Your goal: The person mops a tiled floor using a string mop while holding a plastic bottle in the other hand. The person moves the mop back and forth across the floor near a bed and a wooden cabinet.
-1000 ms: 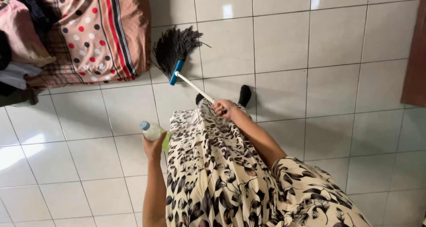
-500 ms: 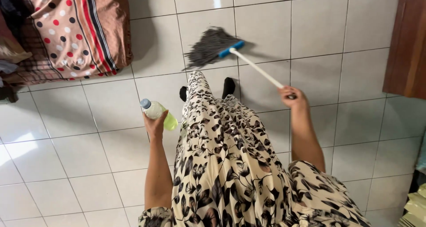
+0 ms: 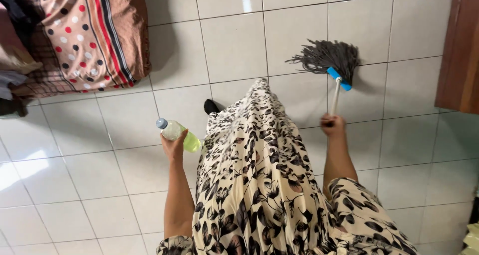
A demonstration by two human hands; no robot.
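Pale, glossy tiles of the floor (image 3: pixel 100 180) under everything, seen from above. Right hand (image 3: pixel 333 126) stretched forward and low, arm nearly straight, fingers closed tight around the top of the white mop handle (image 3: pixel 335 98). Left hand (image 3: pixel 174 147) raised at the side with the forearm pointing forward, fingers wrapped around the middle of a plastic bottle (image 3: pixel 176 133), held tilted with the cap toward the upper left.

Mop head (image 3: pixel 327 55) of dark grey strings, spread on the tiles just ahead of the right hand, joined to the handle by a bright blue clamp (image 3: pixel 339 78). Handle short in this view, slightly blurred. Bottle clear, with a pale blue cap and yellow-green liquid in the lower part.

Long cream dress (image 3: pixel 254 175) with black leaf print covering the middle and hiding the legs; only one dark foot (image 3: pixel 211 106) visible at its edge. Bottom of the bottle partly hidden behind the thumb. At the upper left a bed (image 3: pixel 95 35) with dotted and striped cover, cut by the border. At the right a brown wooden panel (image 3: pixel 456 50), also cut off.
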